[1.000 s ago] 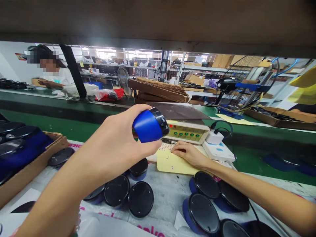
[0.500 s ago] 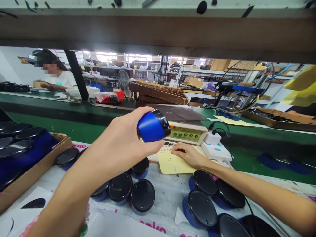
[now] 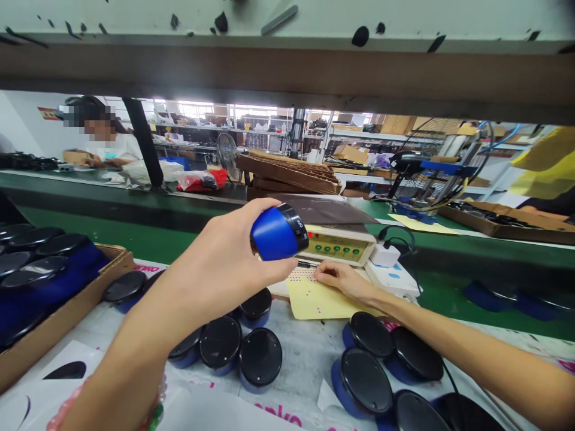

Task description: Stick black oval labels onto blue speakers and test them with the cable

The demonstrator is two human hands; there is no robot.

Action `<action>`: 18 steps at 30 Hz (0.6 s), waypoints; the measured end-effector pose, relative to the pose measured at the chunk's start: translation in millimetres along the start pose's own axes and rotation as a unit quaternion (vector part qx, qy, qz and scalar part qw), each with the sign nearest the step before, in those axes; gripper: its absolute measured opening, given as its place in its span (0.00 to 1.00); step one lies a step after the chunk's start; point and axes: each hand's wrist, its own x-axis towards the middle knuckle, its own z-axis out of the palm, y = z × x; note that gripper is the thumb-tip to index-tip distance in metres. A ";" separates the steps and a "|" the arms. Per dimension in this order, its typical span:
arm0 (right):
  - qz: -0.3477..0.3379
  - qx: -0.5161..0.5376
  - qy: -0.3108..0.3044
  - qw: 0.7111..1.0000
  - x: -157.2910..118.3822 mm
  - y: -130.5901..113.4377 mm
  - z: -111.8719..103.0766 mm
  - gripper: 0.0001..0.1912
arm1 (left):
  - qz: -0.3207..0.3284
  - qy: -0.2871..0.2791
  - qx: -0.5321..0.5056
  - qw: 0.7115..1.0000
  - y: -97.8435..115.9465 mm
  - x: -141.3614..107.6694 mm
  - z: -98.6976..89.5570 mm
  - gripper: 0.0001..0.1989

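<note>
Raised over the table, my left hand (image 3: 224,251) is closed around a blue round device (image 3: 276,234). It is tilted, and its black end ring carries OFF and ON lettering. My right hand (image 3: 339,280) rests on a yellow sheet (image 3: 317,302) with rows of small dot stickers. Its thumb and fingertips are pinched together at the sheet; whatever is between them is too small to make out. Behind both hands stands a tester box (image 3: 344,246) with a red light and several green buttons. More blue devices with black tops (image 3: 260,357) stand below my hands.
On the left, a cardboard box (image 3: 96,281) holds several blue devices. Another group (image 3: 366,380) stands at the right front. A white plug adapter (image 3: 386,254) sits beside the tester. A shelf (image 3: 287,72) spans overhead. Across the green belt (image 3: 157,239), a person sits at another bench.
The view has tilted up slightly, so the scene sits a little lower. Both hands keep nearly the same places, with the device still in the left and the right still at the sheet.
</note>
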 end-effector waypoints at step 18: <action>-0.121 0.305 0.126 0.936 -86.0 -192.9 -7.4 0.11 | 0.269 -0.051 -0.170 0.947 43.5 -28.1 19.6 0.37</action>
